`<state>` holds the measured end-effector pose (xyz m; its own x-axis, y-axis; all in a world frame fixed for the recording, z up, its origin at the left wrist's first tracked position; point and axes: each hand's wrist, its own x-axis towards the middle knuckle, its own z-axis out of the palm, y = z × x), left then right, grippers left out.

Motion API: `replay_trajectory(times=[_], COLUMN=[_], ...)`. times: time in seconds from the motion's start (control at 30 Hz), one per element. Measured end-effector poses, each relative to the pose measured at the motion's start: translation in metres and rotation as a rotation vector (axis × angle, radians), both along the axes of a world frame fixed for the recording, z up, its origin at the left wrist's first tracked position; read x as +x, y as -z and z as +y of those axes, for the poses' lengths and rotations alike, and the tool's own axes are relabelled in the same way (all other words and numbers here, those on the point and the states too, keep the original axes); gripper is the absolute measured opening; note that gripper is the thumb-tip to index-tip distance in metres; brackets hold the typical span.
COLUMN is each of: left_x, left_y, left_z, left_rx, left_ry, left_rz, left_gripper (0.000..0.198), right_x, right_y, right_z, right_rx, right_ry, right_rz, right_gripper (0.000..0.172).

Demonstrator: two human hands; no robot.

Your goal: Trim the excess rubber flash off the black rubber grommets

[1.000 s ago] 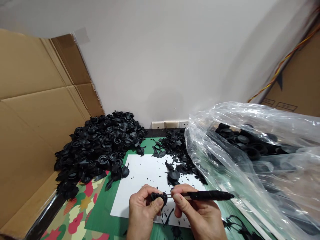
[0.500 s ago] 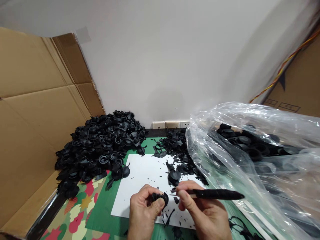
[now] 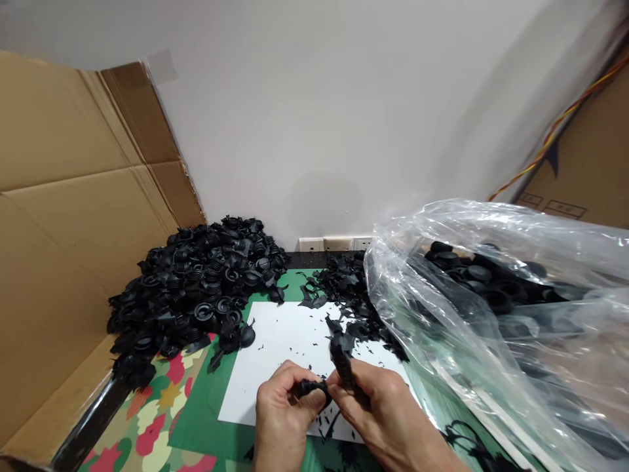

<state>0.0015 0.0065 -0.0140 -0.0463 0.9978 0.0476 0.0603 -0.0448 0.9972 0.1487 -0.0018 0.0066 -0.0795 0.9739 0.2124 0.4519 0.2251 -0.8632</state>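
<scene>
Over the near edge of the white sheet (image 3: 246, 387), my left hand (image 3: 282, 410) is closed around a small black ribbed rubber plug (image 3: 312, 388), mostly covered by the fingers. Close against it, my right hand (image 3: 373, 400) grips a slim black-handled craft knife (image 3: 343, 367), its handle pointing up and away. The knife's tip is hidden at the plug, and the fingertips of both hands nearly meet. Black trimmings (image 3: 331, 423) lie on the sheet around the hands.
A heap of black ribbed plugs (image 3: 206, 275) rises at left beside a cardboard box (image 3: 73, 216). Black scraps (image 3: 351, 288) are piled at the back. On the right, a clear plastic bag (image 3: 442, 341) holds black round parts (image 3: 479, 272). Beneath lies a green mat (image 3: 196, 419).
My right hand has moved left to the plug and turned the knife from lying sideways to pointing away from me. My left hand has stayed almost in place.
</scene>
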Motion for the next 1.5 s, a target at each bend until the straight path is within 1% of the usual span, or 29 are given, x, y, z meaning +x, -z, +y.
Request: replay_trajectory(times=[0.1,0.2,0.27,0.37,0.47,0.53,0.6,0.67,0.73,0.8,0.87,0.97,1.07,1.13,1.23,1.33,1.5], left_x=[0.001,0.004,0.005,0.006,0.008,0.009,0.010,0.010,0.009,0.007,0.006,0.006,0.006,0.006,0.005,0.006,0.006], left_y=[0.000,-0.002,-0.005,-0.006,-0.006,-0.007,-0.008,-0.009,-0.010,-0.010,-0.010,-0.011,-0.013,-0.013,-0.014,-0.013,-0.013], left_z=[-0.001,-0.003,-0.004,-0.006,-0.007,-0.009,-0.010,-0.009,-0.008,-0.006,-0.005,-0.005,-0.004,-0.003,-0.002,-0.002,-0.002], left_rx=[0.039,0.055,0.054,0.069,0.153,0.212,0.236,0.223,0.184,0.135,0.093,0.035,-0.041,-0.089,-0.148,-0.214,-0.254], left_ry=[0.002,0.002,0.006,0.009,0.006,-0.006,-0.018,0.010,0.052,0.082,0.089,0.112,0.111,0.120,0.141,0.151,0.157], left_rz=[0.022,0.036,0.045,0.077,0.133,0.163,0.184,0.197,0.195,0.165,0.116,0.051,-0.037,-0.106,-0.183,-0.241,-0.283], left_gripper=[0.008,0.004,0.008,0.015,0.016,0.016,0.018,0.017,0.014,0.012,0.013,0.008,0.004,0.008,0.016,0.023,0.026], right_x=[0.004,0.006,0.006,0.005,0.002,0.000,-0.002,-0.004,-0.005,-0.006,-0.004,0.005,0.018,0.024,0.026,0.023,0.017], right_y=[-0.001,-0.008,-0.015,-0.022,-0.024,-0.023,-0.022,-0.019,-0.015,-0.011,-0.008,-0.006,-0.009,-0.011,-0.015,-0.016,-0.014], right_z=[0.002,0.005,0.006,0.008,0.008,0.008,0.006,0.004,0.001,0.000,0.000,0.006,0.012,0.014,0.012,0.008,0.005], right_rx=[-0.024,0.005,0.030,0.017,0.029,0.040,0.039,0.047,0.089,0.149,0.168,0.086,-0.054,-0.171,-0.309,-0.358,-0.343], right_ry=[-0.026,-0.100,-0.124,-0.162,-0.175,-0.149,-0.096,-0.036,0.008,0.025,0.024,0.083,0.195,0.164,0.037,-0.008,-0.075], right_rz=[-0.093,-0.243,-0.346,-0.497,-0.609,-0.623,-0.594,-0.563,-0.544,-0.529,-0.492,-0.392,-0.177,0.018,0.212,0.267,0.281], right_gripper=[0.022,0.021,0.022,0.022,0.023,0.021,0.018,0.016,0.016,0.017,0.017,0.013,0.013,0.015,0.016,0.017,0.016])
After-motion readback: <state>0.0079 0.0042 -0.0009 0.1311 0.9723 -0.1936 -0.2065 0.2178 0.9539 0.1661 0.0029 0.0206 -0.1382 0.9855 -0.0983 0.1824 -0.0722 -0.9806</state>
